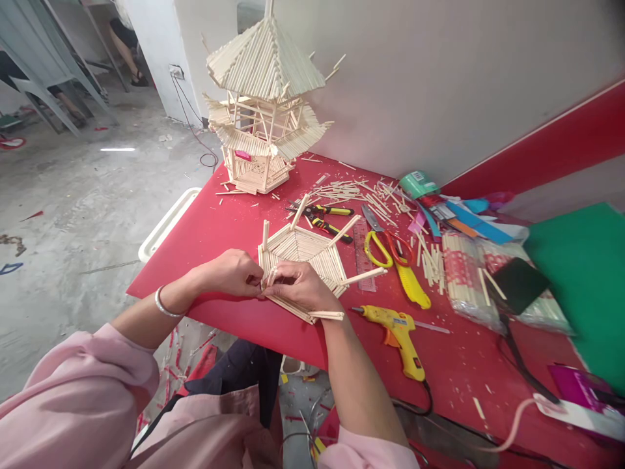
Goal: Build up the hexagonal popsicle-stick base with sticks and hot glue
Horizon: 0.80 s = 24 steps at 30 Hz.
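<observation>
A hexagonal base [327, 264] built of pale wooden sticks lies on the red tabletop in front of me. Short stick posts stand up or lean outward at its corners. My left hand [232, 273], with a bracelet at the wrist, is closed in a pinch beside the base's near left corner; what its fingers hold is hidden. My right hand [303, 286] reaches over the near side, thumb and fingers closed at that same corner around a short wooden stick [272, 276]. The fingertips of both hands nearly meet there.
A stick pagoda [268, 124] stands at the back left. Pliers [327, 218], scissors [383, 241], a ruler [364, 254] and a yellow utility knife [413, 283] lie right of the base. Nearer are a yellow glue gun [398, 332] and bagged sticks [466, 273]. Loose sticks [342, 190] litter the back.
</observation>
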{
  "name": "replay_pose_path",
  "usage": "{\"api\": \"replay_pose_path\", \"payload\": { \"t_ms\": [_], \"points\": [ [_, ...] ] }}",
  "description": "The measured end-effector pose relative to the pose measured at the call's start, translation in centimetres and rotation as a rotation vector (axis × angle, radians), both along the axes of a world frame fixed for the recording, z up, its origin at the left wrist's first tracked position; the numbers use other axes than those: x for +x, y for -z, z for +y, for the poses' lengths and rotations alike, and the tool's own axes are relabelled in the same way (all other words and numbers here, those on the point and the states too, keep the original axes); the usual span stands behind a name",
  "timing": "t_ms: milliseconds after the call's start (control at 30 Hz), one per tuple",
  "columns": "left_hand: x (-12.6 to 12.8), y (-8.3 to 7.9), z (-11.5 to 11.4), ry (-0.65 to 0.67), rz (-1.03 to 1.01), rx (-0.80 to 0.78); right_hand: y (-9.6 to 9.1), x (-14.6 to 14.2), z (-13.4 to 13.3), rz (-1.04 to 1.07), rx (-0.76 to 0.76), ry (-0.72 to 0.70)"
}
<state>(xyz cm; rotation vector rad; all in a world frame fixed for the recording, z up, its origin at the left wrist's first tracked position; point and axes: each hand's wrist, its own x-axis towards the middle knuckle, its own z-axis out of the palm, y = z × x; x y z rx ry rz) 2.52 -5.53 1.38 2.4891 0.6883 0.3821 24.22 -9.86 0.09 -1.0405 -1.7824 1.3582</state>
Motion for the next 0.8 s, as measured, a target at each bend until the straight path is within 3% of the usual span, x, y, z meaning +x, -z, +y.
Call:
{"api": "replay_pose_path", "payload": {
  "t_ms": [800],
  "points": [
    [-0.08, 0.10, -0.01, -0.015, 0.045, -0.016, 0.14, -0.01, 0.01, 0.028, -0.016, -0.001]
  ]
}}
